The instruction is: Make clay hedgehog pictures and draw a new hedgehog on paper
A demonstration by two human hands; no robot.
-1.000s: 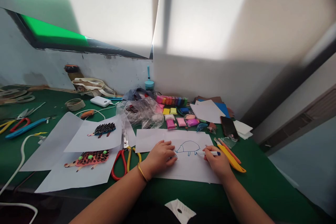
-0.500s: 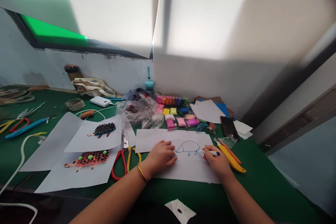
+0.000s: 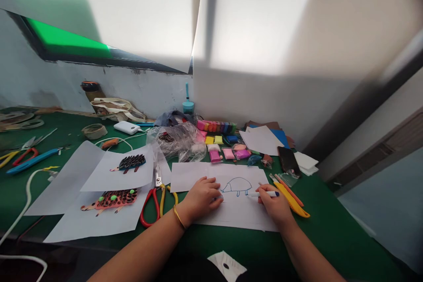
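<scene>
My right hand (image 3: 272, 203) is closed around a white marker pen (image 3: 261, 194) with a dark blue end. The pen's tip is by the hind leg of a blue outline drawing of a hedgehog-like animal (image 3: 239, 184). That drawing is on a white sheet of paper (image 3: 231, 213) in front of me. Flat on the sheet's left part rests my left hand (image 3: 203, 197), fingers stretched out beside the animal's snout, with nothing held.
Left of the sheet lie red-and-yellow-handled scissors (image 3: 158, 198) and papers with a black hedgehog (image 3: 132, 163) and a pink hedgehog (image 3: 115, 199). Packets of coloured clay (image 3: 228, 153) sit behind the sheet. A yellow cutter (image 3: 291, 198) and a phone (image 3: 288, 159) lie at the right.
The pen tip has shifted slightly down to the foot of the hind leg, and my right hand has moved a little with it. My left hand stays where it was.
</scene>
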